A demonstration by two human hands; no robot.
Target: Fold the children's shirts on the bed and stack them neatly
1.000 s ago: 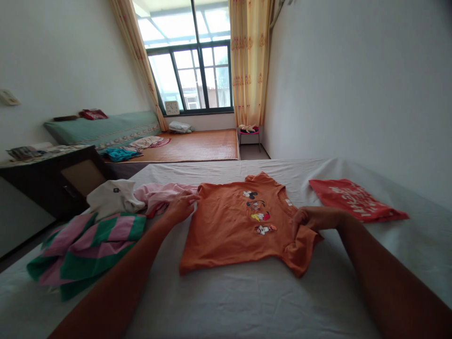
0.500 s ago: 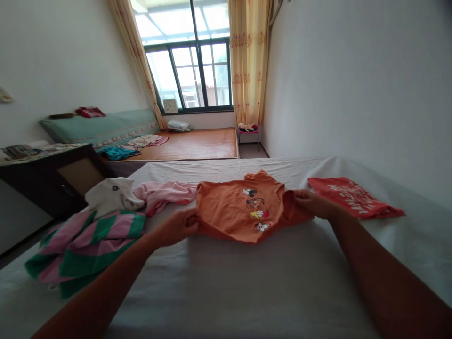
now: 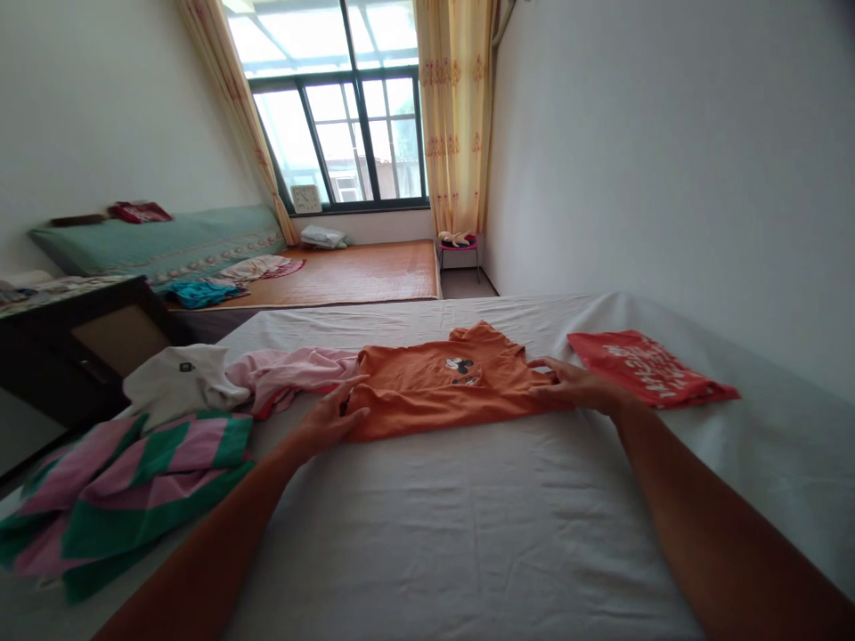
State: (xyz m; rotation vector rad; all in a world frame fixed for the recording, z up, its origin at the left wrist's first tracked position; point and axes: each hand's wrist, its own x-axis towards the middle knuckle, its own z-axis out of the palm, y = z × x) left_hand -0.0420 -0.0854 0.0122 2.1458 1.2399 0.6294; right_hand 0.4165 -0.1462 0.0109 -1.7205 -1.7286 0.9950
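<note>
**Orange tee just got folded in half**

Left hand (image 3: 330, 417) lay flat and open on the tee's (image 3: 441, 387) left end, right hand (image 3: 574, 385) flat and open on its right end, nothing gripped. A second earlier the tee lay spread out; the bottom half had since come up, so only one cartoon print showed. It sat mid-bed (image 3: 468, 534), pink top (image 3: 294, 374) and striped pile (image 3: 134, 481) left, red shirt (image 3: 647, 367) right.
</note>
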